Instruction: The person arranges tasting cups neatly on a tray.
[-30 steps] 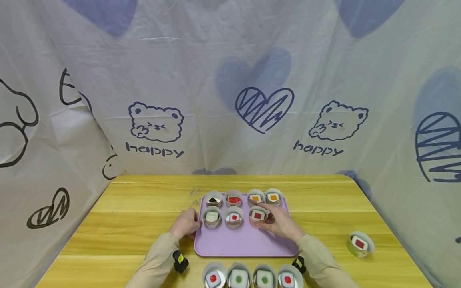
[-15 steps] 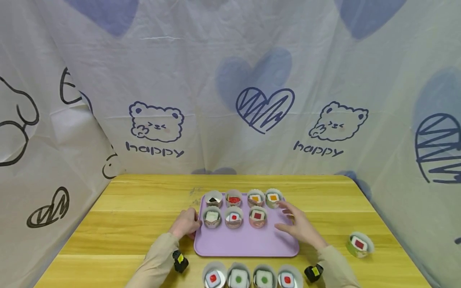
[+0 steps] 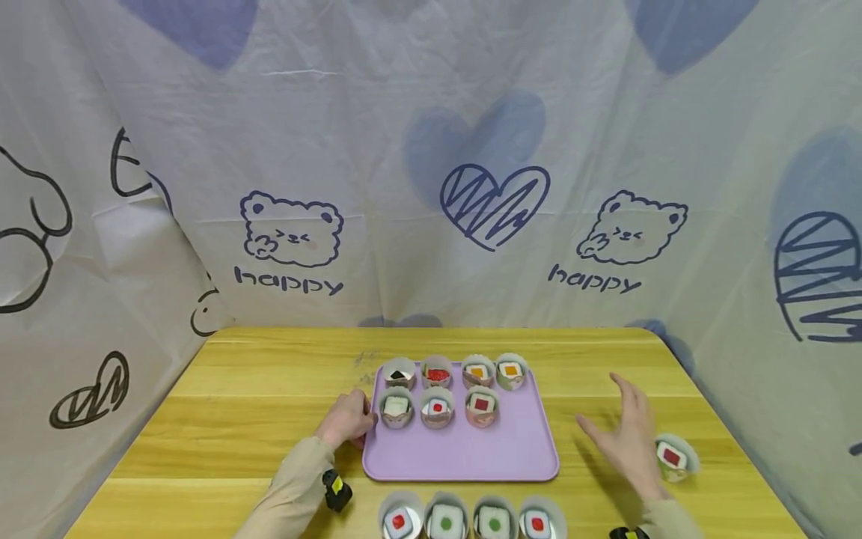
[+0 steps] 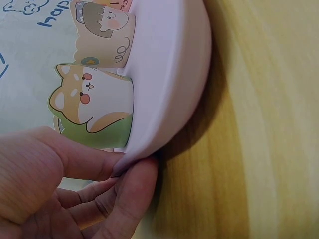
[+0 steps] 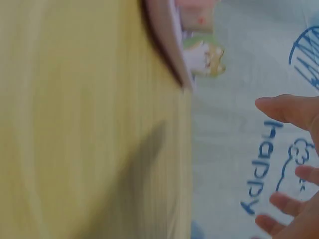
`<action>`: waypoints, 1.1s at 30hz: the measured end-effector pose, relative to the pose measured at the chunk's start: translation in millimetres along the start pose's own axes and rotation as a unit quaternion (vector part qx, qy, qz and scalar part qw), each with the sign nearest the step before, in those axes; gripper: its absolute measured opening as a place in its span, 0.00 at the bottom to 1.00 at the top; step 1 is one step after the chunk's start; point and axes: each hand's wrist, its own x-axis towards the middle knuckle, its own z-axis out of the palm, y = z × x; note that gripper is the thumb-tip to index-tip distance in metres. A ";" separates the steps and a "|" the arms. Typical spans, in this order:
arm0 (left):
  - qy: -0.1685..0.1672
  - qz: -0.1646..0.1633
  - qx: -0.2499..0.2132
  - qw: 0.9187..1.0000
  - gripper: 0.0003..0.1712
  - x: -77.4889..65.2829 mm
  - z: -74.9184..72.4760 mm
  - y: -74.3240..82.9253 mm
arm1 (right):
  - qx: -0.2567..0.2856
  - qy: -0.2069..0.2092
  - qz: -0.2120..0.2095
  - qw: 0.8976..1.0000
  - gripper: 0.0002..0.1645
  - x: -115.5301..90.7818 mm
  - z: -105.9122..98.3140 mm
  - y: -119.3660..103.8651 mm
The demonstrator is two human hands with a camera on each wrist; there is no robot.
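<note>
A lilac tray (image 3: 458, 458) holds several paper cups with cake-like pieces, in two rows. My left hand (image 3: 349, 418) pinches the tray's left rim between thumb and finger; the left wrist view shows the grip on the tray edge (image 4: 187, 84) close beside a dog-printed cup (image 4: 99, 99). To the right of the tray, my right hand (image 3: 628, 442) hangs over the table with fingers spread and nothing in it. A lone green-based paper cup (image 3: 676, 458), its white piece topped with a dark red square, stands just right of that hand and is partly overlapped by it.
A row of paper cups stands at the near edge, among them one with a green-dotted piece (image 3: 447, 522) and one with a red-topped piece (image 3: 538, 523). The wooden table (image 3: 256, 389) meets a white printed curtain (image 3: 390, 247) at the back.
My right hand has let go of the cup with the dark red square on the tray and moved right, off the tray, towards the lone cup. My left hand stays on the tray rim.
</note>
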 end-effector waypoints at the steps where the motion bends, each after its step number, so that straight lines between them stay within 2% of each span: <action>1: 0.000 0.001 0.000 1.000 0.05 -0.3 -0.1 0.2 | -0.026 0.003 0.019 0.999 0.56 -1.2 -3.5 2.6; 4: 0.001 0.004 0.000 1.000 0.05 -1.5 -0.2 1.1 | -0.096 -0.002 0.088 0.991 0.67 -4.5 -14.4 10.2; 6: 0.001 0.005 -0.002 1.000 0.04 -1.7 0.3 0.9 | -0.138 -0.025 0.135 0.981 0.73 -6.7 -22.5 14.8; 9: 0.003 0.004 -0.005 1.000 0.04 -1.8 0.7 0.3 | -0.181 -0.049 0.177 0.966 0.80 -9.3 -32.1 22.6; 13: 0.003 0.001 -0.009 1.000 0.04 -1.7 0.6 -0.3 | -0.211 -0.076 0.215 0.950 0.87 -10.8 -40.2 32.2; 17: 0.004 0.002 -0.013 1.000 0.04 -1.4 0.3 -0.5 | -0.213 -0.110 0.248 0.938 0.89 -11.0 -43.9 40.9; 19: 0.006 0.003 -0.014 1.000 0.03 -1.5 0.1 -0.3 | -0.208 -0.125 0.254 0.936 0.89 -11.1 -45.1 44.8; 27: 0.005 0.002 -0.013 1.000 0.03 -1.6 0.4 -0.8 | -0.160 -0.190 0.234 0.940 0.78 -11.7 -52.3 56.4; 33: 0.003 0.000 -0.015 1.000 0.03 -1.4 0.6 -0.9 | -0.145 -0.214 0.226 0.939 0.72 -10.4 -53.3 60.5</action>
